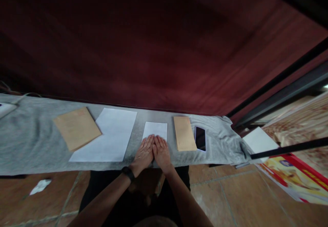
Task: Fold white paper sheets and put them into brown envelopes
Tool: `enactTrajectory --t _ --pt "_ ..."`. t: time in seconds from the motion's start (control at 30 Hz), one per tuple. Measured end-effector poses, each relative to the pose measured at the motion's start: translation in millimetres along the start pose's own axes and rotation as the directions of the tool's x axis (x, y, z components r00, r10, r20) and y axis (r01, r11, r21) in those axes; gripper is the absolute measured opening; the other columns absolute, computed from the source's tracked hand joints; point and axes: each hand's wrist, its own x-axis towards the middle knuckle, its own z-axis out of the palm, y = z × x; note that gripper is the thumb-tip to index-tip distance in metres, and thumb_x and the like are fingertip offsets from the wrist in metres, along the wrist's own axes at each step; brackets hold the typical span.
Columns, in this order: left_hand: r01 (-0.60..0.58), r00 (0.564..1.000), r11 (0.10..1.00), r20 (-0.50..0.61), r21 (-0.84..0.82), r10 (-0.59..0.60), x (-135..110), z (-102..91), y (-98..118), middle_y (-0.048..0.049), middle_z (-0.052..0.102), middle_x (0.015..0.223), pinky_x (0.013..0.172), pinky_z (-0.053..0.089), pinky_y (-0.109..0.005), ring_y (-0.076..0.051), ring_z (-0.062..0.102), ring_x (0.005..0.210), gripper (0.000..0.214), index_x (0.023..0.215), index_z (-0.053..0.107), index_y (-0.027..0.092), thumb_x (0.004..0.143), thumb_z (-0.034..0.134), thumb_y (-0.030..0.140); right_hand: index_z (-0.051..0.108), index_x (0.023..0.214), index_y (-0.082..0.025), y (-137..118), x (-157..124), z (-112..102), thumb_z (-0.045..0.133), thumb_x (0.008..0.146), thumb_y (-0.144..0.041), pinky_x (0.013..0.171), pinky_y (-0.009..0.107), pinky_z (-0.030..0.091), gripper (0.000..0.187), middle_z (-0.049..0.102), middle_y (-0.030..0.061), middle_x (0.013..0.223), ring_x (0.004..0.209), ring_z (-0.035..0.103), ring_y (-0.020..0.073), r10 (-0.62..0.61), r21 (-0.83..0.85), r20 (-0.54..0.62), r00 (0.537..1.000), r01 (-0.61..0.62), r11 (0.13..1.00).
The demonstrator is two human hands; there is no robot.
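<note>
Grey cloth-covered table, large brown envelope, white sheet, folded paper, slim envelope, phone

Pressed flat, palms down, side by side: left hand and right hand, inner edges touching along the forefingers. Fingers straight, close together, pointing away from the body. Bare forearms converging toward the wrists from below.

Shot dim, lit from right. Lost dark red wall to near-black above. Left small white paper sheet soft-edged; bowed long grey cloth-covered table toward edges.
</note>
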Motion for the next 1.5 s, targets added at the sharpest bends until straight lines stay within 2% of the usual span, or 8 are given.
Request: enactTrajectory --t 0.37,0.73,0.87,1.0,1.13,1.2,1.37,1.5 --pt "0.111 0.986 0.989 -0.114 -0.097 -0.122 -16.9 -7.5 -11.0 -0.0192 0.036 0.158 0.122 0.027 -0.048 -0.029 0.031 0.15 0.061 0.15 0.041 0.005 0.098 0.039 0.036 0.036 0.154 -0.013 21.4 -14.3 -12.5 0.042 0.104 -0.038 0.119 0.045 0.03 0.056 0.041 0.0137 0.157 0.146 0.037 0.0264 0.018 -0.176 0.029 0.999 -0.013 0.984" --pt "0.179 0.972 0.976 -0.132 -0.121 -0.194 -42.3 -18.4 -23.6 -0.0224 0.044 0.153 0.119 0.031 -0.05 -0.031 0.036 0.147 0.061 0.148 0.042 0.003 0.098 0.037 0.037 0.035 0.154 -0.012 28.4 -31.1 -23.1 0.043 0.104 -0.037 0.118 0.048 0.03 0.057 0.045 0.0148 0.155 0.144 0.04 0.0279 0.039 -0.157 -0.009 0.999 -0.04 0.987" --pt "0.117 0.988 0.986 -0.087 -0.117 -0.127 -51.6 -24.0 -25.0 -0.0198 0.043 0.154 0.119 0.029 -0.055 -0.032 0.037 0.146 0.057 0.148 0.045 0.008 0.099 0.038 0.036 0.035 0.154 -0.012 28.5 -33.3 -24.7 0.044 0.103 -0.036 0.118 0.049 0.031 0.057 0.045 0.0152 0.155 0.144 0.04 0.0283 0.039 -0.141 -0.021 0.999 -0.042 0.989" --pt "0.004 0.999 0.995 0.04 -0.101 0.0 -52.4 -27.5 -27.1 -0.0148 0.049 0.152 0.12 0.024 -0.058 -0.029 0.039 0.146 0.049 0.144 0.051 0.017 0.097 0.043 0.027 0.034 0.155 -0.013 28.6 -33.3 -24.5 0.043 0.104 -0.037 0.118 0.048 0.03 0.057 0.045 0.0141 0.155 0.144 0.039 0.0285 0.04 -0.135 -0.03 0.999 -0.044 0.99" --pt "-0.058 0.977 0.996 0.2 -0.072 0.071 -43.2 -26.1 -30.3 -0.0177 0.05 0.15 0.118 0.033 -0.053 -0.027 0.043 0.143 0.05 0.139 0.056 0.015 0.091 0.043 0.013 0.035 0.154 -0.012 28.1 -33.0 -25.1 0.044 0.103 -0.037 0.118 0.049 0.03 0.057 0.044 0.0142 0.156 0.145 0.037 0.0288 0.045 -0.133 -0.029 0.999 -0.049 0.99" --pt "-0.088 0.965 0.994 0.243 -0.059 0.1 -38.8 -24.2 -31.1 -0.0174 0.05 0.151 0.117 0.036 -0.05 -0.025 0.044 0.143 0.056 0.139 0.056 0.015 0.087 0.039 0.004 0.036 0.154 -0.011 27.4 -33.0 -25.6 0.045 0.103 -0.037 0.118 0.049 0.03 0.058 0.044 0.0147 0.155 0.145 0.037 0.0287 0.047 -0.133 -0.033 0.998 -0.051 0.99" --pt "-0.097 0.973 0.995 0.211 -0.02 0.099 -35.0 -25.3 -31.4 -0.0134 0.052 0.15 0.114 0.041 -0.047 -0.021 0.047 0.141 0.064 0.138 0.056 0.018 0.083 0.033 -0.004 0.042 0.151 -0.013 27.4 -35.6 -29.5 0.046 0.102 -0.033 0.119 0.048 0.031 0.052 0.048 0.0142 0.152 0.143 0.041 0.0268 0.039 -0.11 -0.046 0.998 -0.044 0.993" --pt "-0.099 0.98 0.993 0.165 -0.066 0.109 -36.3 -35.8 -35.5 -0.0116 0.059 0.143 0.111 0.044 -0.043 -0.021 0.055 0.134 0.06 0.133 0.06 0.018 0.083 0.036 -0.002 0.046 0.148 -0.016 32.5 -40.2 -39.6 0.048 0.102 -0.032 0.12 0.047 0.031 0.05 0.052 0.0128 0.15 0.141 0.044 0.0238 -0.042 -0.031 -0.016 0.999 0.042 0.999"
